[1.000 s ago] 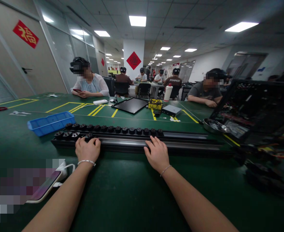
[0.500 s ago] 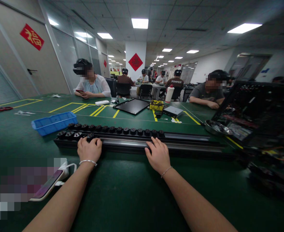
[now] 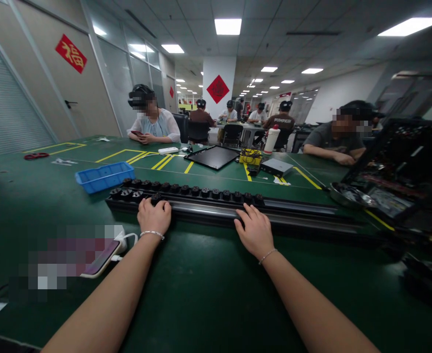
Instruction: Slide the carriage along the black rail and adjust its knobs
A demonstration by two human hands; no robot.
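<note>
A long black rail (image 3: 297, 215) lies across the green table (image 3: 201, 294), with a row of several small black round parts (image 3: 194, 191) seated along its far side. My left hand (image 3: 154, 215) rests on the rail near its left end, fingers curled over one of the black parts. My right hand (image 3: 254, 230) lies on the rail's middle, fingers stretched flat and slightly apart on the metal channel. Both wrists wear thin bracelets.
A blue tray (image 3: 104, 176) sits behind the rail's left end. A phone (image 3: 100, 259) with a white cable lies at the near left. A black panel (image 3: 212, 157), a yellow item (image 3: 250, 157) and a grey box (image 3: 276, 166) lie farther back. Dark equipment (image 3: 399, 171) stands at right. Several people sit around.
The view has swung to the left, so everything sits further right in the picture. Both hands keep their places on the rail.
</note>
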